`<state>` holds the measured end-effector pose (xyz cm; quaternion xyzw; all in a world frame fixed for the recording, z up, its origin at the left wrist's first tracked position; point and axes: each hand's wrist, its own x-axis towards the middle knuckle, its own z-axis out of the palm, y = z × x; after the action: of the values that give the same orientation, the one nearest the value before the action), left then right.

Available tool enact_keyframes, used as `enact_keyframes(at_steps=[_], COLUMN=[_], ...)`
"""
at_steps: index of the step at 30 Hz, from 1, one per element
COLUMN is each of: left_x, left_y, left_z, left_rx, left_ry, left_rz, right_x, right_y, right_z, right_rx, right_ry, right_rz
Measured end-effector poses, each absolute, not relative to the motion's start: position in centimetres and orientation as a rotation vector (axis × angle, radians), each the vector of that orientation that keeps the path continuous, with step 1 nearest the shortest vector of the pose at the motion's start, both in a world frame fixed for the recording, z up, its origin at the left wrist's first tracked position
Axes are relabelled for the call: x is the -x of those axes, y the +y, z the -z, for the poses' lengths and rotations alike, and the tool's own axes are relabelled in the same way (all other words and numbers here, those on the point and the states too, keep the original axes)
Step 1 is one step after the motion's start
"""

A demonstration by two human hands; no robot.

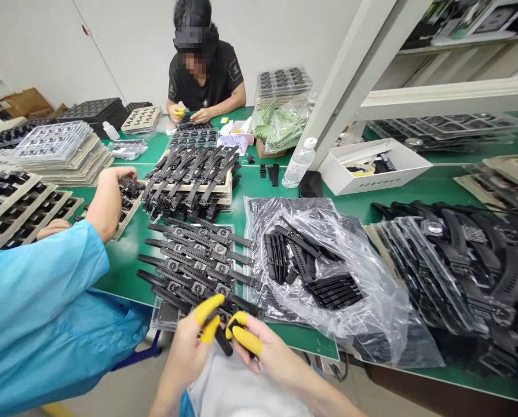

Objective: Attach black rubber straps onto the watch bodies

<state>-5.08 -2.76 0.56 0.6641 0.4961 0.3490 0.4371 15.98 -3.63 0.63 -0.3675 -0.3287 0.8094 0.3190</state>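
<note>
In front of my lap, both hands work close together on a black watch strap (pixel 223 341), just past the near edge of the watch tray. My left hand (pixel 189 341), with yellow finger cots, closes on the strap from the left. From the right, my right hand (pixel 265 344) pinches its dark end between finger and thumb, also in yellow cots. Fingers partly hide the piece, and a watch attached to it cannot be made out clearly. Just beyond lies a tray of watches (pixel 198 286), backs up, black straps laid out sideways in rows.
Loose straps (pixel 335 289) lie on an open plastic bag (pixel 380 324) to the right. Farther right are stacked watch trays (pixel 437 272). A bottle (pixel 300 162) and white box (pixel 376 165) stand behind. A co-worker's blue sleeve (pixel 46 295) reaches in at left; another person (pixel 207 75) sits opposite.
</note>
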Motion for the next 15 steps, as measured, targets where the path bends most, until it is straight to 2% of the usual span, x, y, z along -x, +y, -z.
enact_keyframes(at_steps=[7, 11, 15], left_x=[4.1, 4.1, 3.3], left_y=[-3.5, -3.4, -4.4], left_z=[1.3, 3.2, 4.5], left_rx=[-2.193, -2.240, -2.107], left_ry=[1.127, 1.063, 1.217], left_rz=[-0.742, -0.841, -0.842], right_x=[-15.3, -15.3, -15.0], right_y=[-3.8, -4.0, -4.0], right_z=[0.9, 1.6, 2.7], right_rx=[0.851, 0.828, 0.781], right_ry=[-0.854, -0.618, -0.556], right_rz=[-2.208, -2.235, -2.214])
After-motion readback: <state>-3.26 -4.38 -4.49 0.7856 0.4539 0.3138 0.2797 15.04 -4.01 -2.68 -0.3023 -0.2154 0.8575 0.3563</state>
